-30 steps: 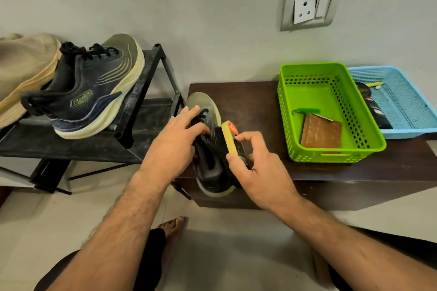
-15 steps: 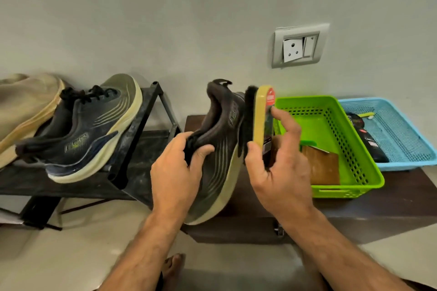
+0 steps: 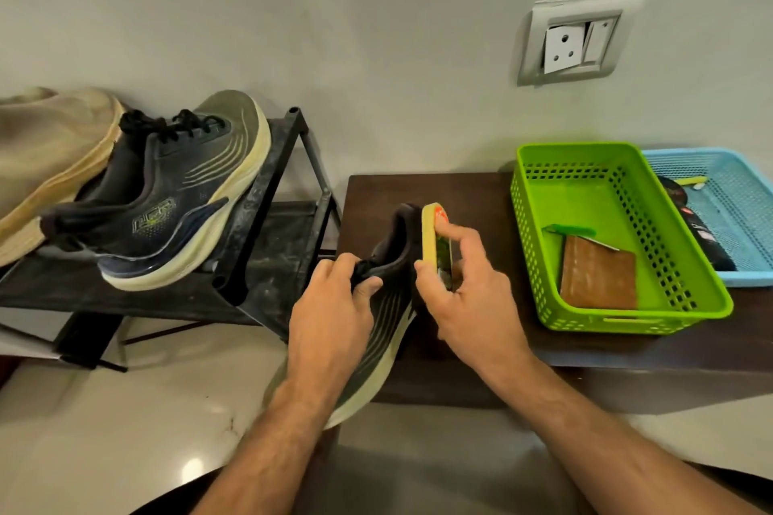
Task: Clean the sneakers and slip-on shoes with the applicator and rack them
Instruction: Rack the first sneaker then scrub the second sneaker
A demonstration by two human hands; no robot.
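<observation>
Nearest the camera, two bare forearms reach forward over the pale tiled floor [image 3: 104, 422]. The left hand [image 3: 330, 318] curls its fingers and thumb round the collar of a dark grey mesh sneaker with pale curved stripes and a thick cream sole [image 3: 385, 322], tilted heel-up at the front edge of the dark brown wooden desk [image 3: 460, 197]. The right hand [image 3: 472, 301] pinches a yellow-backed applicator with an orange-red label [image 3: 437, 238] between thumb and forefinger, set against the sneaker's heel. Farther right on the desk stands a lime-green perforated plastic basket [image 3: 539, 263] holding a brown square pad [image 3: 598, 278], with a light blue mesh tray [image 3: 744, 197] just beside it. To the left, the matching second sneaker [image 3: 167, 201] rests on the black metal shoe rack [image 3: 267, 201], beside a beige cloth bag [image 3: 46, 155]. A grey wall socket plate [image 3: 573, 42] sits on the wall behind.
</observation>
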